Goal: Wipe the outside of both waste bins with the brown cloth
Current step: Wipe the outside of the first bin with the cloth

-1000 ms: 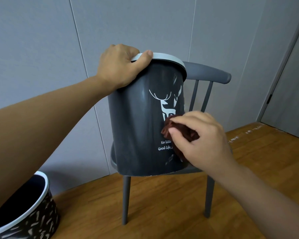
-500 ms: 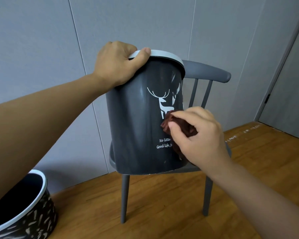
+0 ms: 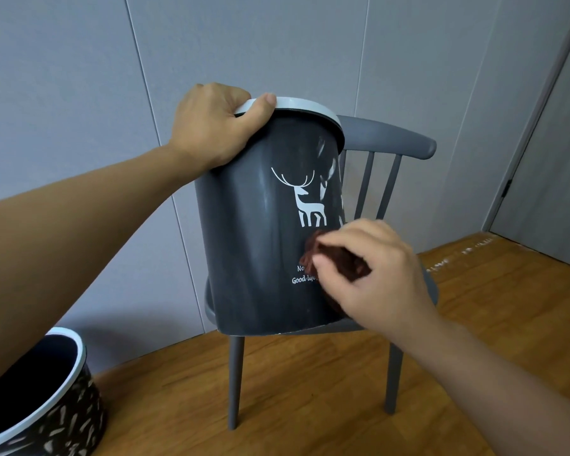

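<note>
A dark grey waste bin (image 3: 250, 232) with a white rim and a white deer print is held up in front of a chair, tilted a little. My left hand (image 3: 211, 126) grips its rim at the top left, thumb over the white edge. My right hand (image 3: 372, 271) holds a bunched brown cloth (image 3: 329, 258) and presses it on the bin's side just below the deer, covering part of the white lettering. A second bin (image 3: 46, 419), black with white flecks and a white rim, stands on the floor at the lower left.
A grey spindle-back chair (image 3: 389, 136) stands behind the held bin, against a grey panelled wall. The floor (image 3: 310, 406) is wooden. A grey door (image 3: 553, 159) is at the far right.
My right hand has slid the cloth down the bin's side, uncovering the deer's legs. The bin has shifted only slightly in my left hand.
</note>
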### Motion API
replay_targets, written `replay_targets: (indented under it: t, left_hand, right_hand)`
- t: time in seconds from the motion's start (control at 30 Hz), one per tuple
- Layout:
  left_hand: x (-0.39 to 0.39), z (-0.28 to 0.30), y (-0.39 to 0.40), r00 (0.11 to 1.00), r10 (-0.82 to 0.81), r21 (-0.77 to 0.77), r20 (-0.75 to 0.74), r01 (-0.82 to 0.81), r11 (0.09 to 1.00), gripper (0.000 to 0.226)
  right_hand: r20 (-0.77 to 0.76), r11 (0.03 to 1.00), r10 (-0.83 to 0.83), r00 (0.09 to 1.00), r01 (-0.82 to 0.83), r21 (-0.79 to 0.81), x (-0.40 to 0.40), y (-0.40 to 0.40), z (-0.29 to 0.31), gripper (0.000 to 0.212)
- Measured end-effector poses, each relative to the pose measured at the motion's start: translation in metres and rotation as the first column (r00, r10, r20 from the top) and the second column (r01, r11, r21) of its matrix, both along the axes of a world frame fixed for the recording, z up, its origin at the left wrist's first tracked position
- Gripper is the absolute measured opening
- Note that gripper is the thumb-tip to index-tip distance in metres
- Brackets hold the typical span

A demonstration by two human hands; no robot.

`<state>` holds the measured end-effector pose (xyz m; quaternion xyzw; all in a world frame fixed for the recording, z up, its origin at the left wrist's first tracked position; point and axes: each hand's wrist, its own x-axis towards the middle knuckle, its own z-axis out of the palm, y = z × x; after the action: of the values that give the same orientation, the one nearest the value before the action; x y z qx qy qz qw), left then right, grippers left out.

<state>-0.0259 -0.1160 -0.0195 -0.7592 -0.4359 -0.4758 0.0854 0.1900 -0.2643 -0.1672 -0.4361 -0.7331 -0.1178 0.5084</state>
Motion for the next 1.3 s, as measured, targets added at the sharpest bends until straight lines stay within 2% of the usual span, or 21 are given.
replay_targets:
  t: [0.07,0.13,0.23,0.33,0.4,0.47,0.53,0.63,0.7,0.77,0.83,0.9,1.0,1.1,1.17,1.23,1.3]
  left_hand:
    - [-0.001,-0.001,-0.002,1.000,-0.029,0.008,0.003,0.029,1.000,0.061]
    - [-0.001,0.000,-0.004,0.999,-0.045,0.010,0.002,0.045,0.999,0.061]
    - [0.002,0.002,-0.004,0.999,-0.049,-0.017,0.003,0.049,0.999,0.061]
    - [0.008,0.004,-0.004,1.000,-0.030,-0.025,0.000,0.030,0.999,0.062]
    - [0.009,0.003,-0.004,1.000,-0.009,-0.014,-0.010,0.009,1.000,0.061]
    - [0.007,0.003,-0.004,1.000,0.003,0.001,-0.011,-0.003,1.000,0.062]
    - [0.005,0.001,-0.006,1.000,-0.015,0.017,-0.009,0.016,1.000,0.062]
    - [0.006,0.001,-0.009,0.999,-0.035,0.026,-0.016,0.035,0.999,0.062]
    - [0.008,0.002,-0.010,1.000,-0.027,0.010,-0.013,0.027,1.000,0.062]
    - [0.008,0.003,-0.008,1.000,-0.018,-0.014,-0.009,0.018,1.000,0.062]
    - [0.007,0.004,-0.006,1.000,-0.016,-0.035,0.002,0.016,0.999,0.062]
    - [0.006,0.004,-0.005,1.000,-0.018,-0.043,0.008,0.019,0.999,0.062]
    - [0.002,0.003,-0.005,1.000,-0.014,-0.032,0.005,0.014,0.999,0.061]
    - [0.000,0.001,-0.008,1.000,-0.024,-0.011,-0.007,0.024,1.000,0.060]
    - [0.000,0.001,-0.010,1.000,-0.019,-0.012,-0.011,0.019,1.000,0.061]
    - [0.000,0.002,-0.010,1.000,-0.021,-0.027,-0.006,0.021,0.999,0.060]
    - [-0.003,0.002,-0.007,0.999,-0.041,-0.049,0.008,0.041,0.998,0.060]
  right_hand:
    - [-0.122,0.998,-0.054,0.991,0.052,-0.023,-0.002,0.008,0.008,0.027]
    - [-0.134,0.996,-0.090,0.987,0.088,-0.022,-0.004,0.009,0.010,0.030]
    - [0.067,0.998,-0.008,0.998,0.004,0.060,-0.003,-0.006,0.000,0.024]
    - [0.308,0.986,0.152,0.939,-0.166,0.018,-0.004,-0.022,-0.014,0.018]
    - [0.357,0.989,0.137,0.924,-0.147,0.001,-0.001,-0.023,-0.015,0.018]
    - [0.256,0.996,0.077,0.963,-0.083,0.011,0.000,-0.016,-0.011,0.021]
    - [0.060,1.000,0.006,0.998,-0.007,0.013,0.000,-0.005,-0.002,0.024]
    - [-0.095,0.995,-0.097,0.991,0.096,-0.015,-0.002,0.006,0.009,0.026]
    - [-0.036,0.994,-0.110,0.993,0.110,0.003,-0.003,0.003,0.006,0.028]
    - [0.121,1.000,-0.001,0.993,-0.002,0.027,-0.001,-0.009,-0.003,0.026]
    - [0.290,0.991,0.128,0.948,-0.132,-0.008,0.000,-0.021,-0.014,0.023]
    - [0.354,0.987,0.162,0.921,-0.157,-0.041,0.001,-0.025,-0.019,0.022]
    - [0.302,0.994,0.111,0.947,-0.108,-0.026,0.003,-0.021,-0.016,0.025]
    - [0.033,1.000,0.012,0.999,-0.011,-0.014,0.001,-0.004,0.000,0.032]
    - [-0.082,0.998,-0.062,0.995,0.061,-0.013,-0.002,0.006,0.008,0.034]
    - [-0.047,0.996,-0.085,0.995,0.086,0.016,-0.006,0.005,0.003,0.034]
    - [0.091,0.999,-0.008,0.996,0.004,0.042,-0.008,-0.008,-0.008,0.031]
